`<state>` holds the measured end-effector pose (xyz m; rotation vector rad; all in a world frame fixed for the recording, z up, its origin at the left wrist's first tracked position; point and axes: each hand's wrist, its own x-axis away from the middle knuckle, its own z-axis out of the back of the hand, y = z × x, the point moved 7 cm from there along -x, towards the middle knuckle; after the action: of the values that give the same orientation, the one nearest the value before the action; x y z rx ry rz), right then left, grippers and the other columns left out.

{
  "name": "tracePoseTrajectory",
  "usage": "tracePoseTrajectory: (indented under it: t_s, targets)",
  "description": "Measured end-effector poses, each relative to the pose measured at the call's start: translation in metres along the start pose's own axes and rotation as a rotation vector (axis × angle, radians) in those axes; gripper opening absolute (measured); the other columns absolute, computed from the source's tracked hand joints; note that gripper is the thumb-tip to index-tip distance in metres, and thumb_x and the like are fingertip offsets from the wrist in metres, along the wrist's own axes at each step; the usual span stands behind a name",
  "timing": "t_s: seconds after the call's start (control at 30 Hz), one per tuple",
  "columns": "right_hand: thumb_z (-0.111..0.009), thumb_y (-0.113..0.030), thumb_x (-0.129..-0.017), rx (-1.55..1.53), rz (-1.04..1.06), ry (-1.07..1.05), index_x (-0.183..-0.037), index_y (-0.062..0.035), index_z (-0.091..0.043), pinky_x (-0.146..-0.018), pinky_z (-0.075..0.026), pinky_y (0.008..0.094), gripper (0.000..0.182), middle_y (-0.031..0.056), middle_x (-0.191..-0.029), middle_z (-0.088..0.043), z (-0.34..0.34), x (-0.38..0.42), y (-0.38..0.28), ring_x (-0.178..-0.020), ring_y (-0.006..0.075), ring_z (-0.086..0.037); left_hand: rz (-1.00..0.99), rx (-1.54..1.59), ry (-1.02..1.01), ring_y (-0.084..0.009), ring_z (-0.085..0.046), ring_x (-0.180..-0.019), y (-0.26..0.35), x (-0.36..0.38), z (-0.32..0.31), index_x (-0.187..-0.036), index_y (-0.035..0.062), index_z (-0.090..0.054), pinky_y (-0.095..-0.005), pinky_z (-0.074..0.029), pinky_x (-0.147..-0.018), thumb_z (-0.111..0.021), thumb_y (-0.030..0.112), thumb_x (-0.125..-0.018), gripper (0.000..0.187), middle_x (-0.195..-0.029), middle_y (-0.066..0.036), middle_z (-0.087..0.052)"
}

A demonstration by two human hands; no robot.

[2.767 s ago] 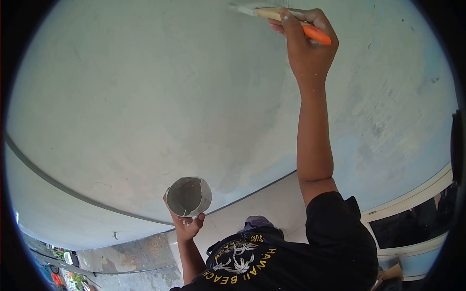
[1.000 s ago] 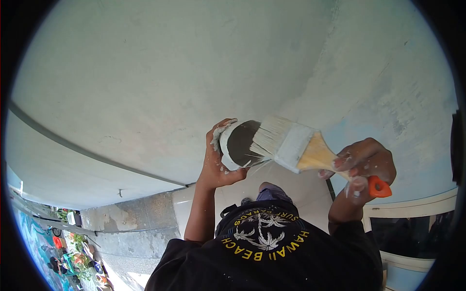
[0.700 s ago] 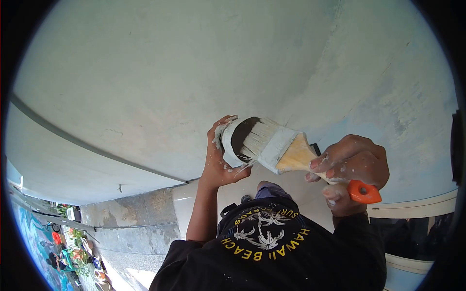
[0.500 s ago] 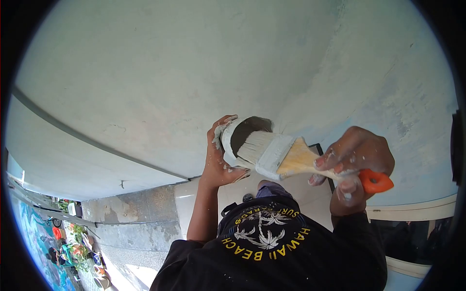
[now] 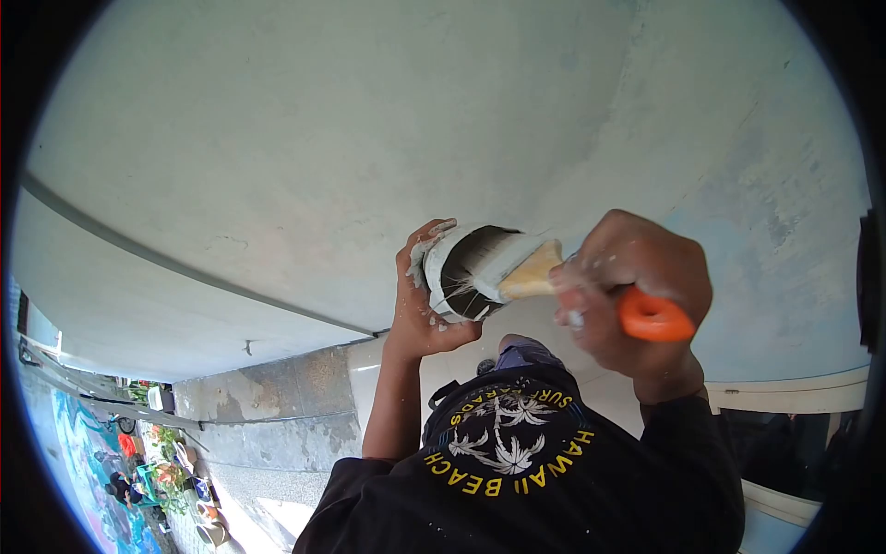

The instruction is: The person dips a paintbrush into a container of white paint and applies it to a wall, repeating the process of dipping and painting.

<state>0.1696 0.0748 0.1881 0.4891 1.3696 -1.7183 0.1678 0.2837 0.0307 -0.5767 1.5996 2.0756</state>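
Observation:
My left hand (image 5: pixel 420 295), smeared with white paint, is wrapped round a paint-coated container (image 5: pixel 446 254) with a dark inside. Its mouth faces to the right. In my right hand (image 5: pixel 641 286) is a wide paintbrush (image 5: pixel 533 275) with a wooden handle and an orange end (image 5: pixel 657 316). The brush's pale bristles reach into the container's mouth, overlapping its rim in this view. White paint marks the fingers of my right hand, which is slightly blurred.
A large pale wall (image 5: pixel 369 120) with patchy paint fills the space ahead. A grey strip (image 5: pixel 185 263) runs along it at left. Window frames (image 5: pixel 794 395) stand at lower right. Potted plants (image 5: pixel 171 471) and a bright mural (image 5: pixel 69 443) lie at lower left.
My right hand has moved left and turned the brush, bringing its bristles further into the container's mouth. My left hand still grips the container in nearly the same spot.

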Motion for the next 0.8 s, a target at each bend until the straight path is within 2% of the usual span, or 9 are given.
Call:
tracePoseTrajectory:
  t_s: [0.13,0.3,0.37,0.4,0.5,0.57,0.6,0.67,0.8]
  targets:
    - [-0.074,0.001,-0.071,-0.026,0.009,-0.065,-0.076,-0.0008,-0.059,-0.049,-0.045,0.0272,0.016,0.0066,-0.067,-0.058,-0.027,0.006,0.005,-0.057,0.0168,-0.058,-0.008,0.02,0.005,-0.034,-0.043,-0.128,0.009,-0.004,-0.004,-0.139,0.0046,-0.025,-0.044,-0.037,-0.104,-0.08,0.024,-0.055,0.102,-0.14,-0.024,-0.034]
    - [-0.075,-0.001,-0.075,-0.051,-0.075,-0.074,-0.074,-0.0014,-0.056,-0.051,-0.045,0.0272,0.019,0.0083,-0.068,-0.06,-0.048,0.011,0.031,-0.057,0.0168,-0.058,-0.007,-0.032,0.011,-0.0338,-0.043,-0.127,0.018,-0.007,-0.008,-0.138,0.0041,-0.027,-0.0438,-0.037,-0.104,-0.081,0.024,-0.053,0.102,-0.14,-0.024,-0.034]
    - [-0.075,-0.002,-0.076,-0.054,-0.119,-0.059,-0.073,-0.0017,-0.054,-0.052,-0.045,0.0266,0.021,0.0085,-0.068,-0.06,-0.051,0.011,0.041,-0.059,0.0163,-0.059,0.087,0.046,-0.008,-0.0335,-0.044,-0.126,0.011,-0.007,-0.011,-0.137,0.0038,-0.028,-0.0434,-0.037,-0.104,-0.081,0.024,-0.053,0.101,-0.141,-0.023,-0.034]
    - [-0.075,-0.002,-0.076,-0.055,-0.117,-0.058,-0.073,-0.0017,-0.054,-0.052,-0.045,0.0266,0.021,0.0085,-0.068,-0.06,-0.05,0.01,0.043,-0.059,0.0163,-0.059,-0.001,-0.047,-0.043,-0.0335,-0.044,-0.126,0.012,-0.008,-0.011,-0.137,0.0034,-0.027,-0.043,-0.037,-0.104,-0.08,0.024,-0.053,0.102,-0.14,-0.024,-0.035]
    - [-0.072,-0.002,-0.078,-0.057,-0.1,-0.055,-0.073,-0.0003,-0.055,-0.051,-0.046,0.0256,0.018,0.0102,-0.069,-0.059,-0.042,0.013,0.044,-0.058,0.0163,-0.062,-0.009,0.006,0.003,-0.0346,-0.044,-0.126,0.009,-0.007,-0.011,-0.138,0.0038,-0.025,-0.0439,-0.037,-0.104,-0.079,0.024,-0.053,0.103,-0.14,-0.024,-0.035]
    - [-0.073,-0.004,-0.077,-0.234,-0.177,0.113,-0.074,-0.0034,-0.053,-0.048,-0.04,0.0285,0.021,0.0061,-0.064,-0.054,-0.019,0.022,0.041,-0.054,0.0157,-0.053,-0.008,0.004,0.003,-0.0352,-0.043,-0.127,0.005,-0.007,-0.01,-0.138,0.0041,-0.024,-0.0446,-0.036,-0.104,-0.079,0.026,-0.054,0.103,-0.139,-0.025,-0.034]
    - [-0.068,-0.001,-0.079,-0.302,-0.203,0.133,-0.077,0.0002,-0.055,-0.05,-0.047,0.0272,0.013,0.0106,-0.069,-0.059,-0.011,0.03,0.04,-0.058,0.0174,-0.061,-0.013,-0.008,0.021,-0.0352,-0.042,-0.128,0.002,-0.005,-0.008,-0.138,0.0043,-0.024,-0.0446,-0.036,-0.104,-0.078,0.027,-0.055,0.102,-0.139,-0.025,-0.034]
    - [-0.066,-0.003,-0.082,-0.418,-0.2,0.223,-0.081,0.0026,-0.055,-0.05,-0.052,0.0287,0.012,0.0127,-0.073,-0.06,-0.001,0.043,0.04,-0.06,0.0202,-0.063,-0.037,-0.044,0.038,-0.0342,-0.04,-0.129,0.003,-0.007,-0.006,-0.137,0.0036,-0.024,-0.0437,-0.036,-0.104,-0.077,0.024,-0.058,0.097,-0.137,-0.024,-0.036]
    - [-0.062,-0.012,-0.09,-0.616,-0.104,0.371,-0.087,0.0077,-0.051,-0.051,-0.061,0.0356,0.023,0.0172,-0.086,-0.06,0.013,0.07,0.054,-0.062,0.0283,-0.067,-0.031,-0.01,0.074,-0.0335,-0.043,-0.127,0.011,-0.014,-0.005,-0.137,0.0028,-0.023,-0.0425,-0.037,-0.104,-0.075,0.017,-0.06,0.094,-0.135,-0.024,-0.037]
